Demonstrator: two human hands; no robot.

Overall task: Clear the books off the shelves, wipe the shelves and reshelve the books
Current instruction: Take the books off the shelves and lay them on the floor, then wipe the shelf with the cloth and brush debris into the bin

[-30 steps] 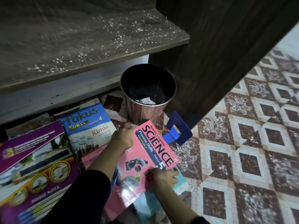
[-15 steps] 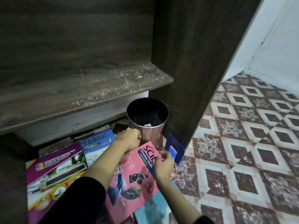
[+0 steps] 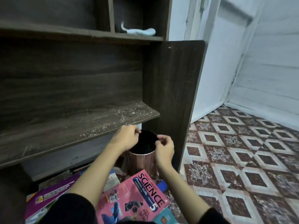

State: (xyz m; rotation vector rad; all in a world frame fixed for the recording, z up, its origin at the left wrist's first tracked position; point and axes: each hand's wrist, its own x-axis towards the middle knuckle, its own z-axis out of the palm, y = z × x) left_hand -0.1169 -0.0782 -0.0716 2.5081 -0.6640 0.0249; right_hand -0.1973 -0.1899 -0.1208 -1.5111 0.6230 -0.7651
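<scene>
Crumbs [image 3: 123, 113] speckle the right end of the lower shelf [image 3: 64, 135], which is bare of books. That is probably why the copper-coloured waste bin [image 3: 142, 162] stands on the floor just under this shelf's front edge, ready to catch the sweepings. The left hand [image 3: 126, 138] and the right hand [image 3: 163, 147] sit on opposite sides of the bin's rim. Both have fingers curled in and appear to pinch its edge, as if to lift or shift it. Whether they hold the metal or a dark liner cannot be told. The cleared books lie on the tiled floor [image 3: 242, 151] near the person, the pink Science workbook [image 3: 134, 196] on top beside a purple book [image 3: 48, 196]. A pale cloth [image 3: 139, 31] waits in an upper compartment, so wiping looks not yet begun
</scene>
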